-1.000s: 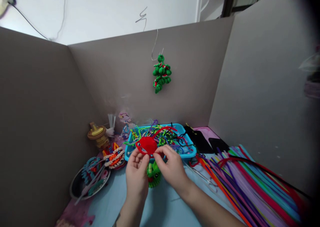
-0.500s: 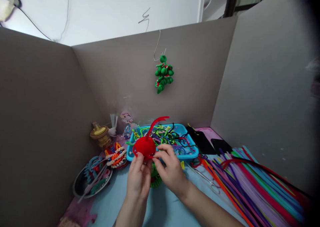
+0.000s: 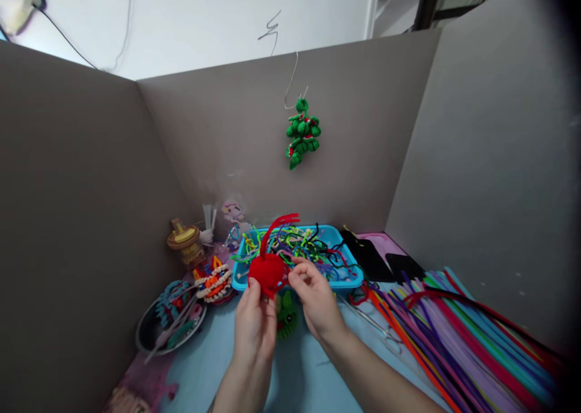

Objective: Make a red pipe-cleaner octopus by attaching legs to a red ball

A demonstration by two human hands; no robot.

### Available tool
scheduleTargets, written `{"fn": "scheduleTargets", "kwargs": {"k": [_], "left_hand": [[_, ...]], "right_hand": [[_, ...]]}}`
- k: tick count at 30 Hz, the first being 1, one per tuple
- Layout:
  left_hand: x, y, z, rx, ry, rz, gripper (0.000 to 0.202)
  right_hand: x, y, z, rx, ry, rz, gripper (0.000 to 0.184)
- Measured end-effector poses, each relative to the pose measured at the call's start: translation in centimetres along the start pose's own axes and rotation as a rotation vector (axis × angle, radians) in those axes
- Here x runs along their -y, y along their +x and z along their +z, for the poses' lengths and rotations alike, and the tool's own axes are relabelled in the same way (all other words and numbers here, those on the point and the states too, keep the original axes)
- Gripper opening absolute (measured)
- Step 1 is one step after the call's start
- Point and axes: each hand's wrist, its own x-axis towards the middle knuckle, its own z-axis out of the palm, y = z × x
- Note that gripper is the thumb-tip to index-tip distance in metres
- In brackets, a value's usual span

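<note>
A round red pipe-cleaner piece (image 3: 267, 272) is held up above the table, its long red ends (image 3: 278, 222) bending up and to the right. My left hand (image 3: 255, 316) grips it from below, thumb against its lower left side. At its right edge, my right hand (image 3: 315, 295) has thumb and fingers pinched together; a small red part there is mostly hidden by the fingertips. Behind and below the hands sits a green fuzzy figure (image 3: 287, 317) with a dark eye, partly covered by my left hand.
A blue tray (image 3: 351, 284) of pipe-cleaner scraps stands behind. Bundled coloured pipe cleaners (image 3: 472, 334) and scissors (image 3: 372, 322) lie right. On the left are a metal bowl (image 3: 140, 334), an orange-and-cream craft (image 3: 213, 284) and a brown-lidded cup (image 3: 184, 243). A green ornament (image 3: 303, 133) hangs from wire.
The red piece has turned and dropped slightly, and its long ends point less steeply. My right hand has shifted along its right edge. More of the green figure shows.
</note>
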Motion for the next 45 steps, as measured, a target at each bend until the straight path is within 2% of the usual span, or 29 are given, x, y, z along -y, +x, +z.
{"fn": "scheduleTargets", "kwargs": {"k": [3,7,12,15,18,20,22,24,27,30,32,34,36,39,42,45], "left_hand": [[-0.3,-0.2,0.1,0.013,0.004,0.012,0.029],[-0.5,-0.3,-0.1,0.029,0.024,0.026,0.026],[-0.5,-0.1,-0.2,0.038,-0.001,-0.011,0.022],[-0.7,0.3,-0.2,0.03,-0.039,-0.093,0.024],[-1.0,0.6,-0.4,0.015,-0.107,-0.152,0.028],[-1.1,0.7,-0.5,0.024,-0.13,-0.147,0.025],[-1.1,0.6,-0.3,0.05,-0.139,-0.161,0.025],[-0.9,0.3,0.0,0.058,-0.151,-0.197,0.029],[-0.5,0.0,0.2,0.075,-0.127,-0.248,0.032],[-0.1,-0.1,-0.4,0.121,0.026,-0.295,0.024],[-0.1,0.1,-0.9,0.118,0.155,-0.246,0.018],[-0.3,0.4,-1.3,0.151,0.273,-0.087,0.023],[-0.8,0.7,-1.5,0.249,0.391,0.073,0.034],[-1.5,1.0,-1.6,0.391,0.566,0.125,0.039],[-1.8,1.0,-1.5,0.39,0.643,0.168,0.034],[-1.7,1.2,-1.6,0.328,0.652,0.298,0.024]], "right_hand": [[0.2,-0.7,0.1,0.058,-0.112,-0.134,0.009],[0.6,-2.0,0.7,0.184,-0.208,-0.239,0.023],[0.3,-2.4,1.1,0.148,-0.208,-0.239,0.029],[0.1,-2.2,1.1,0.124,-0.144,-0.242,0.034],[0.3,-1.8,1.1,0.058,-0.015,-0.15,0.026],[0.6,-1.4,1.0,0.009,0.111,0.013,0.02],[0.9,-1.1,0.9,0.054,0.254,0.214,0.02],[1.2,-0.8,0.9,0.135,0.367,0.34,0.026],[1.7,-0.5,0.8,0.139,0.421,0.354,0.031],[2.2,0.0,0.3,0.086,0.418,0.316,0.028],[2.5,0.6,-0.3,0.06,0.397,0.286,0.025],[3.0,1.1,-1.1,0.053,0.351,0.254,0.021],[3.5,1.6,-1.8,0.115,0.318,0.263,0.019],[4.1,1.9,-2.4,0.22,0.324,0.325,0.02],[4.1,1.9,-2.4,0.242,0.357,0.34,0.025],[3.9,1.6,-2.1,0.209,0.358,0.295,0.026]]}}
